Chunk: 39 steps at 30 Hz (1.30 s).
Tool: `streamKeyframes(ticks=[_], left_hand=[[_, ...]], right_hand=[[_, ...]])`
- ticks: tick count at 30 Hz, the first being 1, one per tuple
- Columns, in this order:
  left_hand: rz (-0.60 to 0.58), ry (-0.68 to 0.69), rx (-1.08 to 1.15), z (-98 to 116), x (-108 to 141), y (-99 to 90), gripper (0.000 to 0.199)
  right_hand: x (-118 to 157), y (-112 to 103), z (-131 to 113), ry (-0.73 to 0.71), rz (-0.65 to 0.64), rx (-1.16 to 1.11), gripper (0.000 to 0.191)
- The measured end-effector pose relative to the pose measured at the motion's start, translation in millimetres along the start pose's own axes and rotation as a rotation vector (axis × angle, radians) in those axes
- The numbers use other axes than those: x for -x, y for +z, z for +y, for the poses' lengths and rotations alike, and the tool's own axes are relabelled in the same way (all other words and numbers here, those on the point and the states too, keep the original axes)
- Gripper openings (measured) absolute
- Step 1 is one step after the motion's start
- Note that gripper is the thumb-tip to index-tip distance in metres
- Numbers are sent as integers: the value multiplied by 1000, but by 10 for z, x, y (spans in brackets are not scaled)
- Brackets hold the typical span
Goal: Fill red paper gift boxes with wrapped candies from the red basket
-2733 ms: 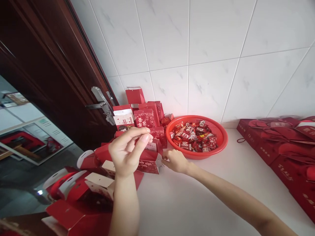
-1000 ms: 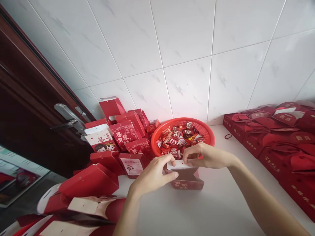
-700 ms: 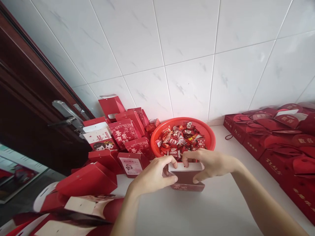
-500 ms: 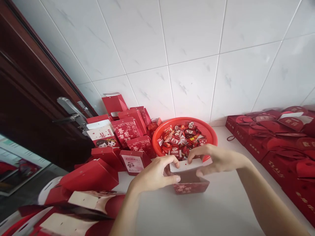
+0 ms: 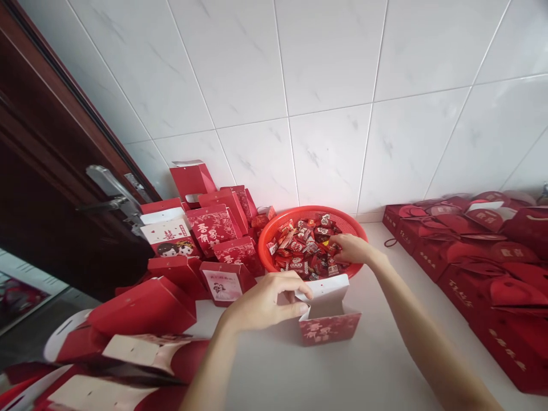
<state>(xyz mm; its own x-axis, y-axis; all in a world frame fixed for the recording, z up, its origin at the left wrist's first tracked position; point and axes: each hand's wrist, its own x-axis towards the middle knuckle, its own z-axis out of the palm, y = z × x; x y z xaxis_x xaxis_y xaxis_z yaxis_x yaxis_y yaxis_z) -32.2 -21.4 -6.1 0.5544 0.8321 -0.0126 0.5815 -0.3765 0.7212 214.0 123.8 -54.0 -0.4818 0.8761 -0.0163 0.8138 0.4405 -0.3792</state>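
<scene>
Here, right hand (image 5: 353, 249) at candies (image 5: 296, 246).

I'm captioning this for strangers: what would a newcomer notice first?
Probably the bright red basket of wrapped candies by the tiled wall, the right hand over its right side. Before it, the left hand holds an open box. Red cartons crowd the left; darker boxes line the right.

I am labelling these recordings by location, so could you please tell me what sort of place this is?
Probably a room in a home: a dark wooden door with a lever handle, a tiled wall, and a white surface bearing a basket of wrapped sweets.
</scene>
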Motion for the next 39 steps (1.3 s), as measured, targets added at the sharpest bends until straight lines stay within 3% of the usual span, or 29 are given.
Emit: streamKeyframes(ticks=[6, 13, 19, 22, 25, 27, 30, 33, 36, 39], left_hand=[[38, 33, 15, 0, 18, -33, 18], [206, 71, 204, -140, -21, -102, 26], [335, 61, 302, -324, -242, -136, 29], [405, -27, 348, -424, -493, -119, 36], [543, -159, 489, -498, -807, -56, 49], [554, -216, 584, -515, -992, 1, 47], [511, -167, 701, -510, -1160, 75, 36], [637, -85, 743, -524, -1202, 99, 31], [698, -56, 839, -568, -1187, 83, 50], [623, 3, 927, -594, -1175, 70, 62]], right_hand=[[-256, -15, -50, 25, -112, 74, 55], [-382, 73, 41, 17, -146, 70, 62], [-322, 32, 21, -23, -96, 21, 31], [-269, -8, -49, -104, 16, -123, 39], [-225, 13, -165, -222, 187, -410, 54], [-200, 59, -247, -292, 262, -521, 55], [-164, 124, -315, -361, 331, -567, 58], [-139, 136, -295, -372, 361, -689, 64], [-125, 101, -254, -251, 379, -879, 62], [-113, 68, -248, -200, 320, -969, 53]])
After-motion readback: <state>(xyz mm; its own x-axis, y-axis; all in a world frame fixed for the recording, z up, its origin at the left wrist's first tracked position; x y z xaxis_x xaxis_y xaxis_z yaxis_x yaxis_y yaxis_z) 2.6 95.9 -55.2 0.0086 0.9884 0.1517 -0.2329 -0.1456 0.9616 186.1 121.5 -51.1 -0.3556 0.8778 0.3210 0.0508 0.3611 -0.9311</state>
